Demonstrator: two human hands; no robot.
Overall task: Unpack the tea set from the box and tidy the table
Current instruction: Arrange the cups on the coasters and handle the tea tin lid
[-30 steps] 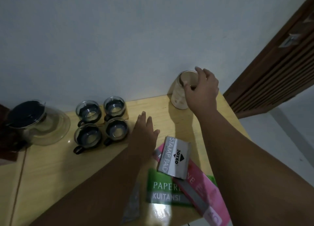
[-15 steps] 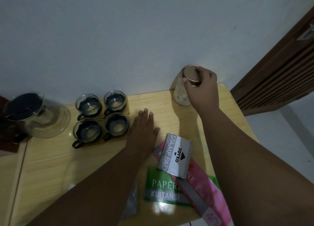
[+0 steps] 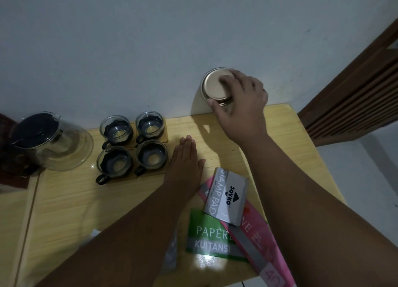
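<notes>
Right hand (image 3: 239, 105) clamped on jar (image 3: 217, 86), now lifted clear of table (image 3: 280, 136); left hand (image 3: 185, 159) flat, fingers together. Tidying under way, teacups (image 3: 133, 145) untouched.

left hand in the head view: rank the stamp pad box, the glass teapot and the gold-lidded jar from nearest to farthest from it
Measured from the left hand, flat on the table:
1. Stamp pad box, just to its right and nearer the person.
2. Gold-lidded jar, at the far right by the wall, under the right hand.
3. Glass teapot, at the far left, beyond the four cups.
</notes>
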